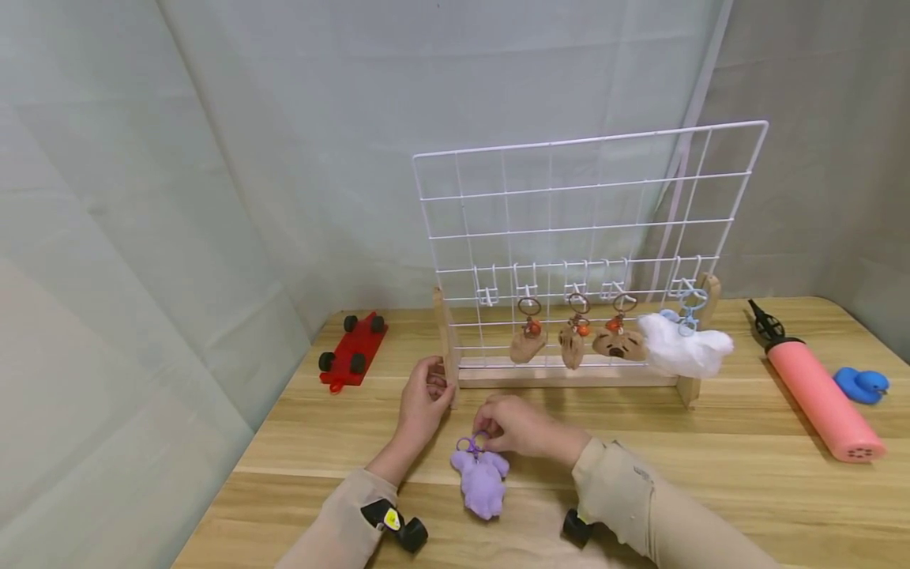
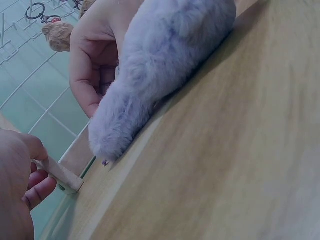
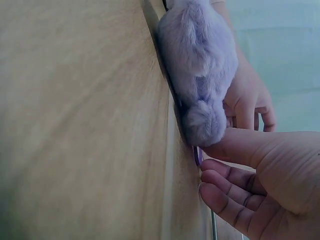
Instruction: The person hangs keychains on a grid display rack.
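Note:
A purple plush keychain (image 1: 482, 484) lies on the wooden table in front of a white wire grid rack (image 1: 590, 231). My right hand (image 1: 524, 427) pinches the keychain's purple ring at its top end. In the right wrist view the plush (image 3: 197, 60) partly covers the thumb tip and most of the ring. My left hand (image 1: 424, 401) holds the left wooden post (image 1: 446, 341) of the rack near its foot. From the left wrist, thumb and fingers show on either side of that post (image 2: 62, 175). Several brown plush keychains (image 1: 528, 344) and a white one (image 1: 684, 345) hang from the rack's hooks.
A hook (image 1: 487, 295) at the rack's left end carries nothing. Left of the rack lies a red toy car base (image 1: 353, 352) with black wheels. To the right are a pink hand pump (image 1: 821, 399) and a blue toy duck (image 1: 862, 385). Pale cloth hangs behind the table.

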{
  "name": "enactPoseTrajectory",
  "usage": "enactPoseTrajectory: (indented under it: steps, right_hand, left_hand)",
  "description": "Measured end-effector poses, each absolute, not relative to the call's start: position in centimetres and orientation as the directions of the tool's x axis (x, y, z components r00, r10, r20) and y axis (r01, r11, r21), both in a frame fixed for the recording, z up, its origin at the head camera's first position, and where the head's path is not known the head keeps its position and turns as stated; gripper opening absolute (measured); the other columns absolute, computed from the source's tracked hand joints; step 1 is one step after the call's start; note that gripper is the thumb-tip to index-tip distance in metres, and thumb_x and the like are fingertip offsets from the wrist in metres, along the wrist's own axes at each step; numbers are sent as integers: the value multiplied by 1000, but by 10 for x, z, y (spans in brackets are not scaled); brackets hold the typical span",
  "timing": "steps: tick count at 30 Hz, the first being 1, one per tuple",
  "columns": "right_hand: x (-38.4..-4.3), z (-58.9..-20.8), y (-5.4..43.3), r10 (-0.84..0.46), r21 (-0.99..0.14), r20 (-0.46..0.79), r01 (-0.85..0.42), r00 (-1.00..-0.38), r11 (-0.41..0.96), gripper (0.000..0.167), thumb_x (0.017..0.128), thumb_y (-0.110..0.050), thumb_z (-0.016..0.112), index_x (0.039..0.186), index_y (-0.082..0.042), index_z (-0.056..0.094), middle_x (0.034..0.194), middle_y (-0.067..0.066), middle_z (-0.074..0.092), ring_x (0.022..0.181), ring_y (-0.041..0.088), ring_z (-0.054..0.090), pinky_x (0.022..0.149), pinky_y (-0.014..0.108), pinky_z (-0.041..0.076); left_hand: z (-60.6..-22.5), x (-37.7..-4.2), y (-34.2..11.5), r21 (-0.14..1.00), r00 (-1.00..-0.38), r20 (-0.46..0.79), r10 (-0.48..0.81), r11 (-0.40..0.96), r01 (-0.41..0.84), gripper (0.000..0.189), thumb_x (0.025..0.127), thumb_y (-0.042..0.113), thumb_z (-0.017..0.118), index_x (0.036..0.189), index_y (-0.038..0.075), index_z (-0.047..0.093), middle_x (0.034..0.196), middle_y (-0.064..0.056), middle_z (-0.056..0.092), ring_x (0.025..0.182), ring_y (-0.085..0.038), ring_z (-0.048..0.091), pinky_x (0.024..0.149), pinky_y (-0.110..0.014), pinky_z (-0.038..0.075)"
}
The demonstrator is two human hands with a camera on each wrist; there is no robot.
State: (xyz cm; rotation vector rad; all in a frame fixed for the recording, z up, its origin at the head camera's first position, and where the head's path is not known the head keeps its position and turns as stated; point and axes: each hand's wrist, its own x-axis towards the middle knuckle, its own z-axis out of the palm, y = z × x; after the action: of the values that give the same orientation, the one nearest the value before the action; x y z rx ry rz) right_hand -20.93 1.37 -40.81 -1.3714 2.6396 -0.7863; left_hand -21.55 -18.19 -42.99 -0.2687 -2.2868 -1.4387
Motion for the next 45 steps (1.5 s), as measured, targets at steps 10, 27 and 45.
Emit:
enactPoseTrajectory:
  steps: [10, 27, 45]
  right_hand:
    - [-208, -407, 12, -776, -435, 163, -750, -609, 498, 14, 76, -11, 76, 88, -11, 69, 83, -2, 59, 75, 6, 57, 67, 13, 45]
    - [-207, -407, 11, -760, -498, 156, -714, -631, 492, 17, 77, -9, 76, 86, -13, 63, 75, -3, 62, 67, 1, 53, 62, 14, 45]
    - [-200, -396, 18, -755, -617, 160, -662, -635, 426, 5, 85, -10, 69, 87, -6, 67, 77, 2, 70, 60, -3, 56, 60, 13, 49]
  left_hand:
    - [-430, -216, -182, 808, -895, 443, -56, 456, 372, 42, 81, -10, 65, 120, -7, 49, 105, -23, 61, 83, -26, 61, 67, -18, 54]
    - [-431, -216, -182, 799, -889, 454, -56, 467, 378, 42, 81, -9, 66, 120, -7, 50, 103, -23, 62, 83, -27, 61, 68, -20, 54]
    - [-430, -214, -182, 784, -880, 473, -48, 477, 396, 41, 81, -8, 66, 119, -7, 50, 102, -24, 62, 82, -28, 61, 68, -22, 55]
